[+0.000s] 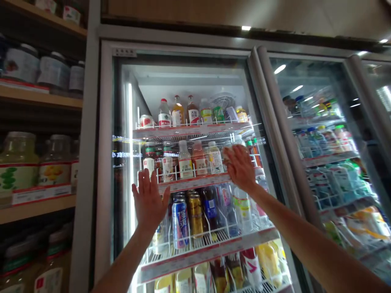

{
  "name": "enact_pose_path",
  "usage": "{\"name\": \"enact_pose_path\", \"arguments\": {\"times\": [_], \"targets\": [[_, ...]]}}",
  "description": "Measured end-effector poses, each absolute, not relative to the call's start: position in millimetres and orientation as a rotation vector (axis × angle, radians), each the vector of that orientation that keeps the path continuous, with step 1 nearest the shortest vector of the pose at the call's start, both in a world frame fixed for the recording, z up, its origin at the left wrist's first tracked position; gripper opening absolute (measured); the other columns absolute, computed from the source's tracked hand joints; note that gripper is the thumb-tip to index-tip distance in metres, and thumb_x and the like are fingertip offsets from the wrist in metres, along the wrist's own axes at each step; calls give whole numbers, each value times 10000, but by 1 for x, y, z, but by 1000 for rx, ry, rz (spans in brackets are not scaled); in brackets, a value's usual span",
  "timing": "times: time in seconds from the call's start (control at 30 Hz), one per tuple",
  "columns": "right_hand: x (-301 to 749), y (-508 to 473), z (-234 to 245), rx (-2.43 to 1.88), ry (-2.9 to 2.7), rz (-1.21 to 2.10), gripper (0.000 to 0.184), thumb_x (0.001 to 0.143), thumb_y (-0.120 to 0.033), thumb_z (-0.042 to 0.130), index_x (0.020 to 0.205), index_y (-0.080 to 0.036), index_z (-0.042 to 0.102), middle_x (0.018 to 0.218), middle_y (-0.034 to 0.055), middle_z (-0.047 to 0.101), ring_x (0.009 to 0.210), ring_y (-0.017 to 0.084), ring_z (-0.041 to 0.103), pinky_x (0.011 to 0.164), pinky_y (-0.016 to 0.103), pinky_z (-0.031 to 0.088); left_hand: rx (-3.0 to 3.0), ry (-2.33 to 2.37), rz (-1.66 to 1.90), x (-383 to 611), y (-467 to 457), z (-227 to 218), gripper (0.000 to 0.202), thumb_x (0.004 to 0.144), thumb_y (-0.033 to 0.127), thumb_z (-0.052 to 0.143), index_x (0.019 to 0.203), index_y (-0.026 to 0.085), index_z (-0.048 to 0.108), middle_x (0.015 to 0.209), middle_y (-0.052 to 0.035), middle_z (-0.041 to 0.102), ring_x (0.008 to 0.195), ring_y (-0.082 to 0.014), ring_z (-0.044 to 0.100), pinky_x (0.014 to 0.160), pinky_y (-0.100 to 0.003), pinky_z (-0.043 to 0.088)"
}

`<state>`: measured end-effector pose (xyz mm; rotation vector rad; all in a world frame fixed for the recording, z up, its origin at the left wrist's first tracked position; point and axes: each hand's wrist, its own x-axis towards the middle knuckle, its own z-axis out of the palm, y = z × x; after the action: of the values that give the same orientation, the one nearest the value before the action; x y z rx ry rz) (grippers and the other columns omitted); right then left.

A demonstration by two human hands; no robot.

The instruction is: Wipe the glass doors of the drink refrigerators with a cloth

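Note:
My left hand (149, 200) is raised with fingers spread, palm flat toward the glass door (131, 122) of a drinks fridge, at the height of the third shelf. My right hand (240, 165) is also open, fingers stretched, pressed toward the same glass further right, in front of the second shelf. Neither hand holds anything. Behind the glass stand bottles (185, 159) on the upper shelves and cans (180, 223) lower down. Whether the palms touch the glass I cannot tell.
A second fridge door (320, 134) with more drinks stands to the right, its grey frame (275, 134) between the two. Wooden shelves (39, 101) with large jars (18, 165) fill the left side.

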<state>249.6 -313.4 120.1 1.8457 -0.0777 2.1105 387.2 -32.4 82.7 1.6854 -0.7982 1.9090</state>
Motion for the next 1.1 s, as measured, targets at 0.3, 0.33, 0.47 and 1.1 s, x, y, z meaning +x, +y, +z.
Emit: {"name": "enact_pose_path", "arguments": {"times": [0.3, 0.33, 0.47, 1.1], "targets": [[264, -283, 105, 1881, 70, 1984, 467, 877, -276, 383, 1338, -203, 406, 1434, 75, 361, 1382, 236, 211, 1111, 447, 285, 1644, -943, 1951, 386, -34, 77, 594, 911, 345, 367, 1441, 149, 186, 1461, -155, 297, 1380, -252, 213, 1116, -488, 158], [262, -284, 103, 1894, 125, 1924, 462, 880, -272, 380, 1339, -224, 401, 1431, 62, 368, 1380, 229, 218, 1111, 443, 288, 1657, -936, 1941, 385, -35, 75, 602, 912, 365, 362, 1439, 135, 187, 1461, -168, 289, 1383, -261, 200, 1114, -495, 159], [242, -327, 112, 1774, -235, 2287, 482, 881, -275, 359, 1357, -210, 380, 1394, 126, 406, 1336, 271, 303, 1089, 507, 287, 1709, -921, 1930, 380, -39, 64, 650, 908, 412, 361, 1440, 95, 162, 1470, -209, 238, 1394, -287, 140, 1103, -524, 162], [266, -276, 69, 1915, 13, 2066, 554, 873, -258, 389, 1415, -250, 272, 1457, 62, 323, 1388, 240, 202, 1109, 494, 276, 1608, -981, 1966, 382, -39, 59, 614, 878, 343, 448, 1427, 166, 238, 1470, -144, 281, 1387, -252, 186, 1122, -480, 178]]}}
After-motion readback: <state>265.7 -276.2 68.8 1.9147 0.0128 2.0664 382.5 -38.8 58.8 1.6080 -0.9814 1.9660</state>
